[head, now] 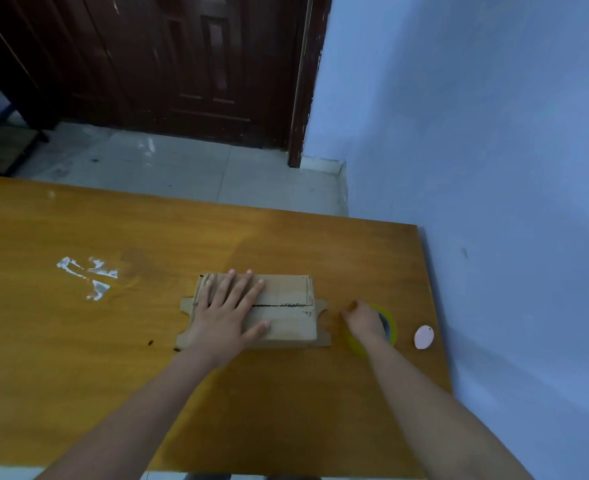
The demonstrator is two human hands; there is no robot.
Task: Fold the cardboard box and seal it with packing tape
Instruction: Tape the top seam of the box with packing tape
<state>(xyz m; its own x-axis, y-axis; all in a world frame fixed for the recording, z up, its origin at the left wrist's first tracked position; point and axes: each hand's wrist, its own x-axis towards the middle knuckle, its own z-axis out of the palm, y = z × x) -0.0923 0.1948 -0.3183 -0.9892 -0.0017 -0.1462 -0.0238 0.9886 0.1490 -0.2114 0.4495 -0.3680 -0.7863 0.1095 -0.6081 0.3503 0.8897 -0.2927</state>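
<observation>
A small brown cardboard box (256,311) lay folded on the glossy orange-brown wooden table (78,341), its 2 top flaps closed to a dark seam running along its length, with notched side flaps sticking out flat at both ends. The person's left hand (229,315) lay palm down on the left half of that box, fingers straight and spread wide, tips reaching the box's far edge, thumb stretched out along the near flap. It gripped nothing; it simply pressed flat. The left forearm ran back from the box toward the table's near edge.

Just right of the box, apart from its right flap, sat a roll of yellowish translucent packing tape (384,325). The right hand (364,320) rested on top of that roll with the knuckles up and the fingers curled down over the side nearest the box. Whether those fingers had actually closed on the roll, I could not tell from where I stood. The right forearm slanted back from the roll at an angle.

Further right of the box, beyond the tape and near the pale blue wall (493,133), lay a small pink oval object (424,337). Well left of the box, white smears (88,275) marked the tabletop.
</observation>
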